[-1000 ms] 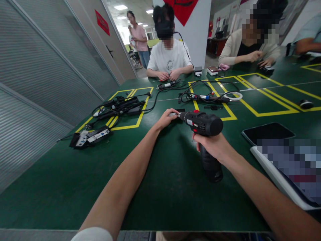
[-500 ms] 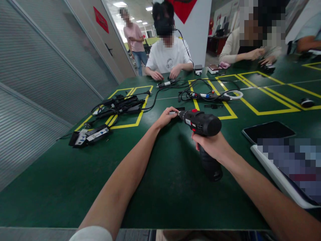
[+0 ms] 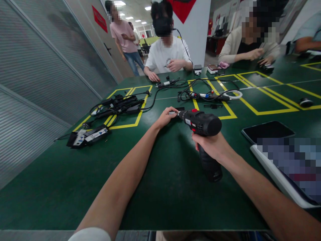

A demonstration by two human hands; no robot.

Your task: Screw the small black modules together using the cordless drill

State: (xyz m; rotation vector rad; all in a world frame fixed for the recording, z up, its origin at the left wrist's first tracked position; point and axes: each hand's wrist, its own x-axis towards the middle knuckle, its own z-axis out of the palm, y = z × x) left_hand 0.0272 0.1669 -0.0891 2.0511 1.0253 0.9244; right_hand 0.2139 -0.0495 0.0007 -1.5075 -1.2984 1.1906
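My right hand (image 3: 209, 144) is wrapped round the grip of a black cordless drill (image 3: 200, 122) with red accents. The drill's chuck points away and to the left, its tip close to my left fingertips. My left hand (image 3: 167, 117) is closed on a small dark piece with a pale strip (image 3: 173, 112), held low at the table. A dark flat part (image 3: 180, 109) shows just beyond those fingers. Where the drill tip meets the piece is too small to make out.
On the green table (image 3: 160, 201), bundled black cables and devices (image 3: 120, 105) lie left, near labelled black boxes (image 3: 87, 135). More cables and a white ring (image 3: 233, 94) lie ahead. A phone (image 3: 268, 132) and a pale-edged device (image 3: 273, 177) sit right. Co-workers sit across the table.
My hands and the drill stay nearly still. Across the table, the co-worker in white has raised one hand, now holding a small grey object. The standing person in pink has shifted left.
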